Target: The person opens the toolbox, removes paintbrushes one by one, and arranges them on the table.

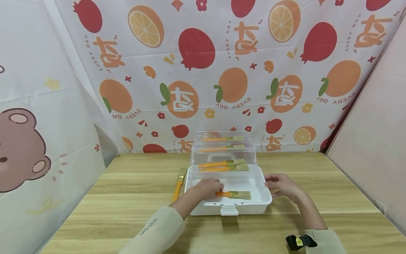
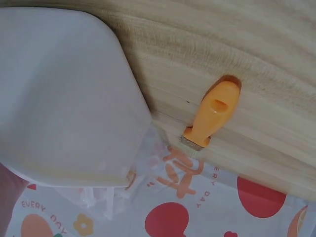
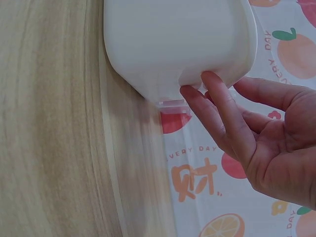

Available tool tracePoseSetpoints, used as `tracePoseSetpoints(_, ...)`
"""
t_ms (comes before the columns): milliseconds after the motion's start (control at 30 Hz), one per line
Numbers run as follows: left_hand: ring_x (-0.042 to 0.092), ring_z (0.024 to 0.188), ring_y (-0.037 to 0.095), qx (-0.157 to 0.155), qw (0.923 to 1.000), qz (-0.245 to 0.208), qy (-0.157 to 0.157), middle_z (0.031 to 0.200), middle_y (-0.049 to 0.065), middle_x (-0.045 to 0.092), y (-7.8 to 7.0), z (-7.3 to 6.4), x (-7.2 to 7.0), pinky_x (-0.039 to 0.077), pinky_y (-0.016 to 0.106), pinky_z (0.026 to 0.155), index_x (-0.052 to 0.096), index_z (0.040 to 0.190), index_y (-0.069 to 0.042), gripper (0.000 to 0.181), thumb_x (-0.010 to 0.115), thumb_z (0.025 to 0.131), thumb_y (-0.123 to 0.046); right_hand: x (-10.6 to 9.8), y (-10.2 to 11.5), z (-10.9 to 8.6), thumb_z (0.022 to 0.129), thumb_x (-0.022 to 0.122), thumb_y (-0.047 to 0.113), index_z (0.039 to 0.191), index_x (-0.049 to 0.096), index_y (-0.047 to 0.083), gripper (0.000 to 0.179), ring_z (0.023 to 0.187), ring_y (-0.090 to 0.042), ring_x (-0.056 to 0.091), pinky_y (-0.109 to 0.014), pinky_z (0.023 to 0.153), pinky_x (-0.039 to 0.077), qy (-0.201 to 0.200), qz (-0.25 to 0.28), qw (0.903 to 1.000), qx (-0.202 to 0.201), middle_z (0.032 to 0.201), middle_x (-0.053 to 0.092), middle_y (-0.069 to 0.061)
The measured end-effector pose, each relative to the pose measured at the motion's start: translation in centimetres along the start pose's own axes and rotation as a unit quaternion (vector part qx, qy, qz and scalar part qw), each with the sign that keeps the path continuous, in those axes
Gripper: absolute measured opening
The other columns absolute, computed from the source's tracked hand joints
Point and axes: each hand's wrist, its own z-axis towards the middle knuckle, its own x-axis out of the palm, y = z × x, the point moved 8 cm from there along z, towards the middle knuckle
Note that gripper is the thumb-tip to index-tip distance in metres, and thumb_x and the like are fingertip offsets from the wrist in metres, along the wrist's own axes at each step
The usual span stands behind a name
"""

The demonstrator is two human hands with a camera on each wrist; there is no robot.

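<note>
A white storage box [image 1: 262, 209] with its clear lid [image 1: 223, 135] raised stands before me. In its front part lies a paintbrush [image 1: 243, 195] with an orange handle, bristles to the right. My left hand [image 1: 207, 188] reaches inside over the front rim, its curled fingers pinching the end of that handle. Two similar paintbrushes [image 1: 238, 168] lie side by side farther back, bristles also to the right. My right hand [image 1: 284, 186] grips the box's right side wall; in the right wrist view its fingers [image 3: 217, 98] press the outer wall, with the thumb at the rim.
Left of the box, another orange-handled paintbrush [image 1: 178, 186] lies on the wooden table [image 1: 133, 211], bristles pointing away. A white latch [image 1: 229, 210] hangs at the box's front. More brush shapes show through the clear lid. A fruit-print cloth [image 1: 222, 116] hangs behind the table.
</note>
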Motion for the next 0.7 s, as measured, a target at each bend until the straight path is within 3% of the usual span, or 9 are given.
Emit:
tracePoseSetpoints(300, 0.057, 0.08, 0.013, 0.005, 0.9999, 0.008, 0.01, 0.085, -0.002, 0.06, -0.05, -0.06, 0.22, 0.044, 0.02, 0.065, 0.067, 0.096, -0.014, 0.012, 0.063, 0.086, -0.008, 0.15, -0.03, 0.02, 0.091, 0.054, 0.008, 0.12, 0.047, -0.014, 0.037, 0.093, -0.023, 0.057, -0.04, 0.071, 0.052, 0.002, 0.0, 1.0, 0.002, 0.104, 0.059, -0.015)
tracePoseSetpoints(700, 0.054, 0.073, 0.01, 0.015, 0.9998, 0.012, 0.004, 0.081, -0.004, 0.059, -0.22, -0.33, -0.03, 0.042, 0.019, 0.06, 0.068, 0.097, -0.016, 0.02, 0.065, 0.083, -0.003, 0.08, 0.02, -0.15, 0.091, 0.055, 0.009, 0.12, 0.047, -0.014, 0.038, 0.093, -0.023, 0.057, -0.04, 0.071, 0.052, 0.003, 0.001, 1.0, -0.002, 0.104, 0.059, -0.014)
